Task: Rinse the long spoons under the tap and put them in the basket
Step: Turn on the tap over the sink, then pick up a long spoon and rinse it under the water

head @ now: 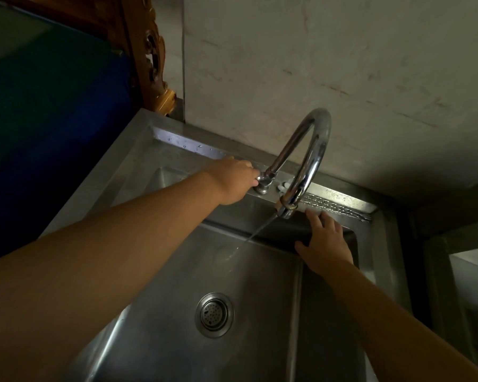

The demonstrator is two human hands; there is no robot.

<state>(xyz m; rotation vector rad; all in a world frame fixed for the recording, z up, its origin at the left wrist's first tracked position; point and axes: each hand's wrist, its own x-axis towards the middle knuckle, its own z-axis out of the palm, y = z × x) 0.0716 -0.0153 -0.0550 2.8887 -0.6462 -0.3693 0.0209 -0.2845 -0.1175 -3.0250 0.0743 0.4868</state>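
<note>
Spoons (340,206) lie on sink (160,271) ledge, right of centre, long axis left-right. Right hand (324,244), open and empty, just below them. Left hand (232,181) closed on tap (307,155) handle.

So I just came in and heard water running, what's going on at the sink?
A person is at a steel sink. Their left hand is on the handle at the base of the tap, and a thin stream of water is falling into the basin. Their right hand reaches to the back ledge, fingers on the long spoons lying there. Nothing is under the water yet, and no basket is in view.
</note>
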